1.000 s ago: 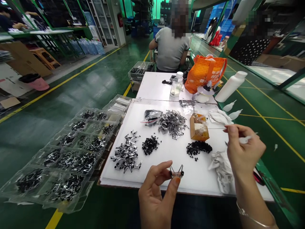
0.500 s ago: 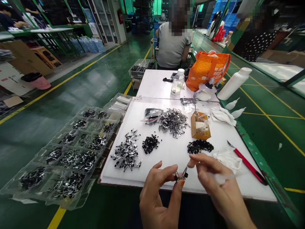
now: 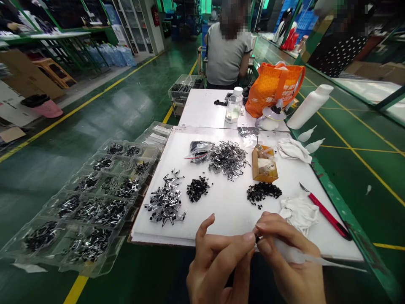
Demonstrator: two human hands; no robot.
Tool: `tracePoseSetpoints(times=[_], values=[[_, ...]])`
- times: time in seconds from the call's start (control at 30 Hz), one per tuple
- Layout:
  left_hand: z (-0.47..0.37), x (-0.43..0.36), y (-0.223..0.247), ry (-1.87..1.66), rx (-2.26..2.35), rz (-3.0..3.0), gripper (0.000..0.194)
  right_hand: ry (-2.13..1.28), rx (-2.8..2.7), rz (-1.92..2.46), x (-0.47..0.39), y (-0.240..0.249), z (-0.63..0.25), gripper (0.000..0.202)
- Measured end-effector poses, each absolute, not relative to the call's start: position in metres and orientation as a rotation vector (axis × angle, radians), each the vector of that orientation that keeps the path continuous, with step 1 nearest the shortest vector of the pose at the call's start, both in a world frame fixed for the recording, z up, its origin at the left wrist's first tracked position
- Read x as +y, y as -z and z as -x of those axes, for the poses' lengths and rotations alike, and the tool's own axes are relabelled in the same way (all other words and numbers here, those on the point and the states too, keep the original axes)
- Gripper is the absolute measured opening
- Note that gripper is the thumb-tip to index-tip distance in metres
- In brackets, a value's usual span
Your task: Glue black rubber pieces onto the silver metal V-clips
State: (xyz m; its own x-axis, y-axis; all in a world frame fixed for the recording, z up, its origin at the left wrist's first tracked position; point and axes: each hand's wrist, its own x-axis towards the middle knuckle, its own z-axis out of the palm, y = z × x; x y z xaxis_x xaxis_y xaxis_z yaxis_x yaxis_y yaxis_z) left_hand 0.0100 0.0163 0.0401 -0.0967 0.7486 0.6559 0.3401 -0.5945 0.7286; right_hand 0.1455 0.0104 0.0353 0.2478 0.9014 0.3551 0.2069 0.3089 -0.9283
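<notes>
Over the table's near edge, my left hand (image 3: 221, 264) is closed in a pinch on a small metal spring clip, now mostly hidden by the fingers. My right hand (image 3: 289, 253) meets it, fingertips pressed around a small black cap (image 3: 257, 239) at the clip. Tucked in the right palm is a translucent white dropper bottle (image 3: 289, 252), its thin tip pointing right. Beyond the hands lie two piles of black caps, one at right (image 3: 263, 192) and one at centre (image 3: 198, 188). Capped metal clips (image 3: 166, 202) are heaped at left; bare wire clips (image 3: 228, 159) lie farther back.
A red-handled craft knife (image 3: 327, 214) and crumpled white cloth (image 3: 299, 213) lie at right. An amber box (image 3: 265, 171) stands behind the caps. A divided plastic tray (image 3: 71, 249) flanks the table's left. An orange bag (image 3: 268, 90) and white bottle (image 3: 311, 107) stand farther back; a person sits beyond.
My hands have come together, and the right fingertips now press at the clip. The clip, visible before, is mostly covered. The dropper bottle's tip has swung into view at right.
</notes>
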Motion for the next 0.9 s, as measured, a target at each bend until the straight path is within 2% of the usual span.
tracePoseSetpoints(times=[0.17, 0.47, 0.63, 0.77, 0.9], values=[[-0.010, 0.016, -0.039, -1.741, 1.182, -1.827, 0.042, -0.557, -1.277, 1.217, 0.012, -0.039, -0.143, 0.002], [-0.013, 0.015, -0.031, -1.722, 1.178, -1.742, 0.047, -0.558, -1.301, 1.270, 0.009, -0.036, -0.141, 0.010], [-0.010, 0.018, -0.015, -1.528, 1.266, -1.604, 0.033, -0.638, -1.240, 1.416, 0.001, -0.008, -0.158, 0.017], [0.020, 0.034, 0.005, -1.277, 1.557, -1.538, 0.020, -0.678, -1.071, 1.713, -0.003, 0.025, -0.190, 0.038], [0.081, 0.052, 0.022, -1.313, 1.899, -1.493, 0.026, -0.685, -1.013, 1.872, -0.009, 0.053, -0.229, 0.052]])
